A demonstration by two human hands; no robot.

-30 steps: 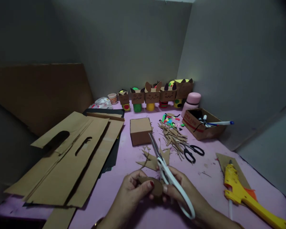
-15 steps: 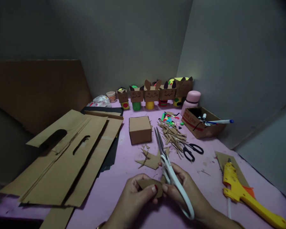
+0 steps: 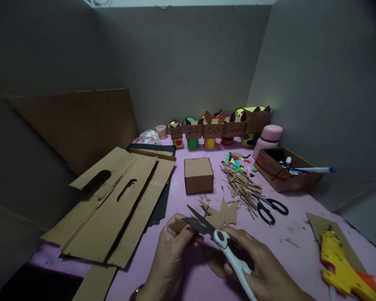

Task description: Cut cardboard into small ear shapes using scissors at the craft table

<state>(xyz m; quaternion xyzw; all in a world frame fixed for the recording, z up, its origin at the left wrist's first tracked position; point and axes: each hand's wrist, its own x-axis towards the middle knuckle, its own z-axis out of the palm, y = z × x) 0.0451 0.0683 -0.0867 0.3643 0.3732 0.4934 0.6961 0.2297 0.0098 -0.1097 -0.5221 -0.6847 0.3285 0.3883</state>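
Observation:
My left hand (image 3: 175, 242) pinches a small brown cardboard piece (image 3: 176, 226) between thumb and fingers. White-handled scissors (image 3: 235, 257) are in my right hand (image 3: 253, 255), their blades parted and pointing left at that piece. A second rounded cardboard piece (image 3: 217, 263) is below the scissors, close to my right fingers; whether they hold it I cannot tell. Just beyond my hands lie jagged cardboard offcuts (image 3: 219, 215). Farther back stands a closed cardboard box (image 3: 198, 177).
Cardboard sheets (image 3: 106, 221) are stacked at left. Cardboard strips (image 3: 241, 184) and black-handled scissors (image 3: 266, 213) lie right of the box. A yellow glue gun (image 3: 338, 259) rests at far right, below an open box of pens (image 3: 278, 175). Cardboard animal figures (image 3: 214, 129) line the back.
The scissors have swung from pointing forward to pointing left, and their blades have opened at the cardboard in my left hand. My right hand has moved away from the left. The view has shifted.

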